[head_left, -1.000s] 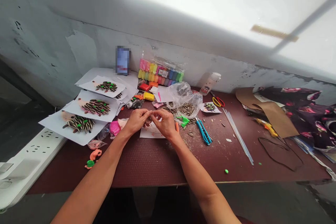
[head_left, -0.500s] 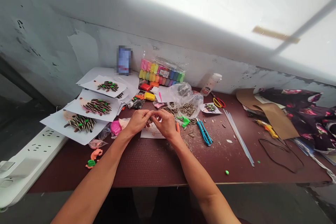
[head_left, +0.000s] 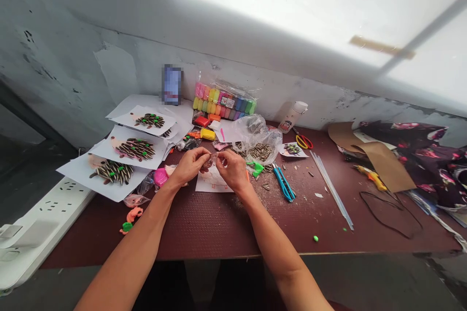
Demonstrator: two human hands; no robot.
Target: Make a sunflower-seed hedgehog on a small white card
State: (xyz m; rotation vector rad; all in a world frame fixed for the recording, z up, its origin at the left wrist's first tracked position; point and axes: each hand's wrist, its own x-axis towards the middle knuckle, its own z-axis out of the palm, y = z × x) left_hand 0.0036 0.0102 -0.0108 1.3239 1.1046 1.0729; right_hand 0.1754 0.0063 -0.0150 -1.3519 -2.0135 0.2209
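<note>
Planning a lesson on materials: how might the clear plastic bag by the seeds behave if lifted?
The bag probably flops, since its plastic looks thin and crumpled. Seeds seem to lie partly inside it, so some might spill. Its glossy surface may feel slippery.

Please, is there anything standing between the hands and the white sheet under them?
Nothing visible stands between the hands and the white sheet; the striped seeds lie off to the right.
</note>
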